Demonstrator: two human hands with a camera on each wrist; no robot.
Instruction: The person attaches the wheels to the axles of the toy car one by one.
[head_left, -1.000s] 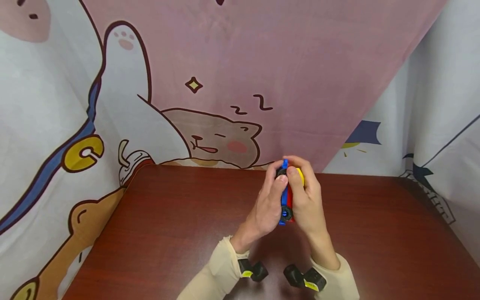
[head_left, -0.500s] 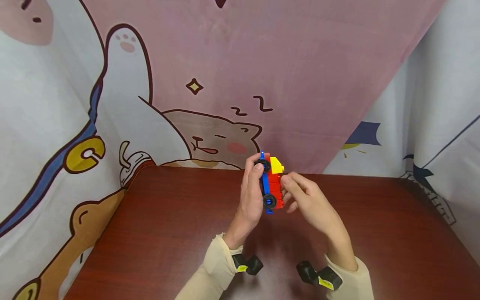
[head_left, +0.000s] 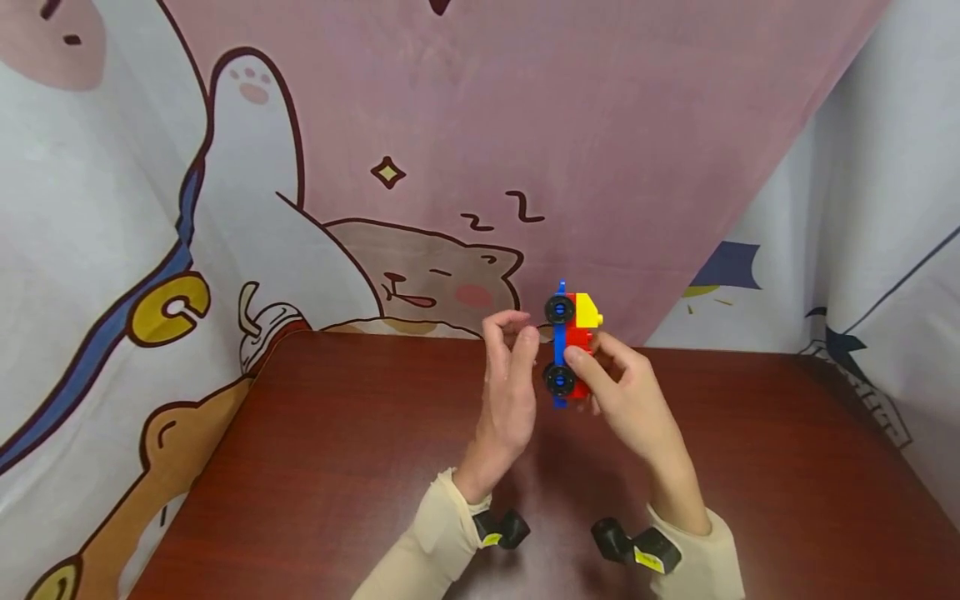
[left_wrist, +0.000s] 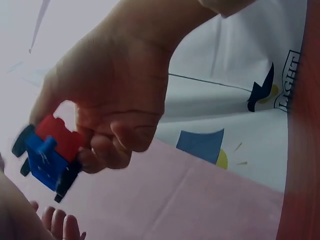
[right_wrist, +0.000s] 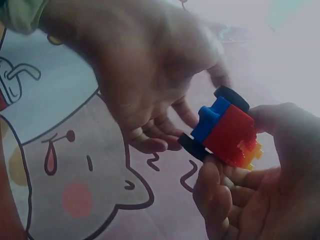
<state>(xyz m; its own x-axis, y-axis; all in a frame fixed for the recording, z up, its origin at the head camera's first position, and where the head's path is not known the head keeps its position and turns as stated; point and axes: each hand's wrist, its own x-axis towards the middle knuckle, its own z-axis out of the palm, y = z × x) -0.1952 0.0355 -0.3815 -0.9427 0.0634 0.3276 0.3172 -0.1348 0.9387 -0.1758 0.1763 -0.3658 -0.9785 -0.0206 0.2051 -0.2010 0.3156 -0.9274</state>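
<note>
A toy car [head_left: 577, 337] built of bricks has a blue base, red body, yellow block at its far end and black wheels. My right hand [head_left: 630, 400] pinches its red body between thumb and fingers, holding it up over the table. In the right wrist view the toy car [right_wrist: 230, 132] shows its red end, the thumb on one side and fingertips on the other. Just left of the car, my left hand [head_left: 510, 392] is apart from it, fingers loosely bent and holding nothing. The left wrist view shows the toy car [left_wrist: 50, 150] hanging from the right hand [left_wrist: 120, 95].
A dark red-brown table [head_left: 360, 433] lies below the hands. Behind it hangs a cloth [head_left: 600, 150] printed with cartoon animals, its lower part meeting the table's far edge. Black wrist-worn cameras [head_left: 506, 529] sit at both cuffs.
Both hands held the toy car at first. The right hand let go while the left kept it, then the right took it by the red body and the left released it. The car shifted left, then right.
</note>
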